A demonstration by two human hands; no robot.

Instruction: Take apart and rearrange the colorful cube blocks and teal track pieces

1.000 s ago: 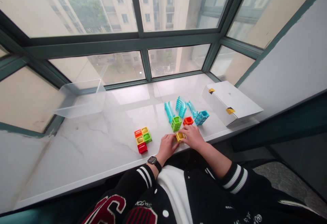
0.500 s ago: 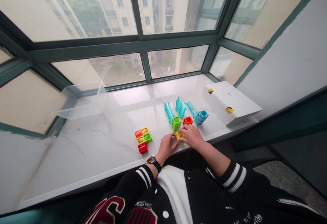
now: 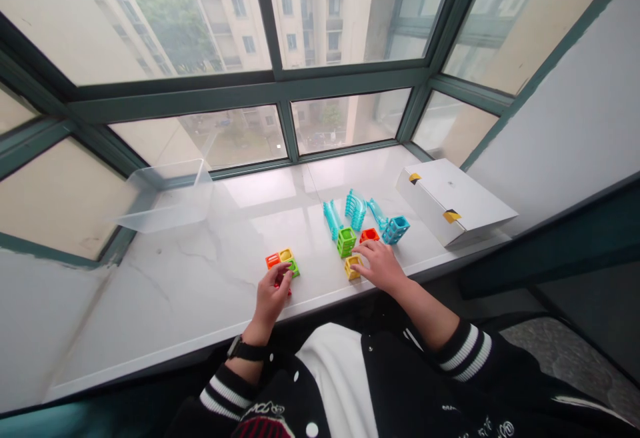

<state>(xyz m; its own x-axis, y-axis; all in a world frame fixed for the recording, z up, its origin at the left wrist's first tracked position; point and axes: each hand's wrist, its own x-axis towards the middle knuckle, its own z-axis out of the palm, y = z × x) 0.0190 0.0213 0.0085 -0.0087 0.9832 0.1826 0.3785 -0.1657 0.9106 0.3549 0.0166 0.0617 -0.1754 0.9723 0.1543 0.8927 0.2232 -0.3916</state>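
My left hand (image 3: 271, 296) is over a small cluster of toy blocks, its fingers slightly bent and a gap between thumb and forefinger. Around it show an orange-red block (image 3: 273, 260), a yellow block (image 3: 285, 255) and a green block (image 3: 295, 269); the hand mostly covers a red block and hides the other yellow one. My right hand (image 3: 383, 266) has its fingers apart beside a single yellow block (image 3: 353, 269), the thumb at its edge. Just behind stand a tall green block (image 3: 345, 243) and an orange-red block (image 3: 369, 235).
Blue translucent track pieces (image 3: 332, 219) and a blue openwork block (image 3: 396, 230) lie farther back. A white box (image 3: 453, 198) sits at right on the marble-look sill (image 3: 210, 285). To the left is a clear plastic bin (image 3: 165, 218), by the windows.
My left hand has left the single yellow block and moved left over the block cluster. My right hand stays by the yellow block, its fingers more spread.
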